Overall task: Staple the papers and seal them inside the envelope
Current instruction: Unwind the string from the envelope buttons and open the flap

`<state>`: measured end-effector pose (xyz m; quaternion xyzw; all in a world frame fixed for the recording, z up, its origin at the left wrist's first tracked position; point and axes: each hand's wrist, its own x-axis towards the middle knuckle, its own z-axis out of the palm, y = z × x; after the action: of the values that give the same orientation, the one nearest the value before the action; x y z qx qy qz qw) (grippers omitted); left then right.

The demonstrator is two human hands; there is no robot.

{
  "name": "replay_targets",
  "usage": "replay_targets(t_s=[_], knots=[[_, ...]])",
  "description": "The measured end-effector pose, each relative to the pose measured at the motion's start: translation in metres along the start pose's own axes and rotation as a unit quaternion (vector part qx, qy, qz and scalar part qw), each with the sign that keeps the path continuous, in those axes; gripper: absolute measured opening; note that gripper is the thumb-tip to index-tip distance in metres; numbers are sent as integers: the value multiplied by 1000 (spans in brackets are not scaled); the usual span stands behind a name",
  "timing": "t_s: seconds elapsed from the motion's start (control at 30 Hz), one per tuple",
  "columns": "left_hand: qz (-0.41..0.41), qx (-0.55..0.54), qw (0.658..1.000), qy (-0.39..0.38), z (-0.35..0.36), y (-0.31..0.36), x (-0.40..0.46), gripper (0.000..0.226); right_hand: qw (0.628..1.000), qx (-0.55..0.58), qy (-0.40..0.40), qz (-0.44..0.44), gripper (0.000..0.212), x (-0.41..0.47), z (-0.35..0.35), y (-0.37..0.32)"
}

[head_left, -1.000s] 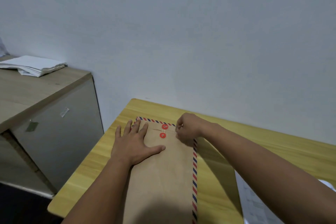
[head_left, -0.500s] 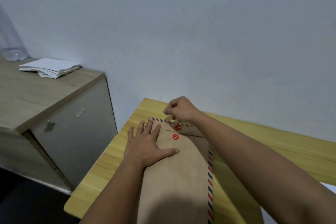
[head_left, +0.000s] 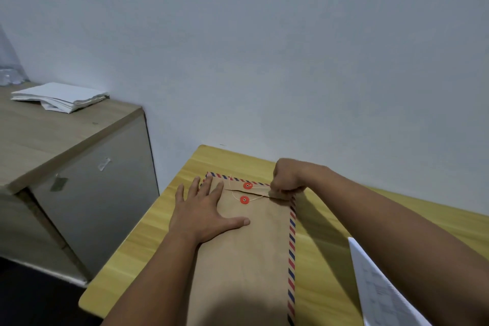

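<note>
Envelope (head_left: 246, 254): brown, striped border, flat on the tabletop (head_left: 148, 230), long axis running away from the person, flap end farthest. Two red discs, flap disc (head_left: 247, 185) above body disc (head_left: 244, 199), close together. String (head_left: 255, 196): thin, runs from the discs rightward to the right hand (head_left: 287, 180), fingers curled and pinching it just right of the discs. Left hand (head_left: 203, 209): fingers spread flat, pressing the envelope left of the discs. Judgement: winding falls to the right hand, nearer the string.
</note>
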<state>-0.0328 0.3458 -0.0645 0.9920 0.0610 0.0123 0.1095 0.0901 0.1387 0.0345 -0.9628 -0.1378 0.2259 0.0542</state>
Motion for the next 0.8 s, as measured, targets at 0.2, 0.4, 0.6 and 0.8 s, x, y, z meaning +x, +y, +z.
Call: replay_targets(t_s=[0.2,0.4,0.6,0.8], knots=[[1,-6,1000,7,1,0,0,133,960,94,263,-32,9,35,-10,5],[1,-9,1000,8,1,0,0,132,926,59,364,-82,20,32,-7,20],[0,-6,1000,3,0,1,-1,130,928,193,318,-5,16,15,-16,55],[-2,-6,1000,-2,-2,2,-2,130,816,550,173,50,6,-22,-32,75]])
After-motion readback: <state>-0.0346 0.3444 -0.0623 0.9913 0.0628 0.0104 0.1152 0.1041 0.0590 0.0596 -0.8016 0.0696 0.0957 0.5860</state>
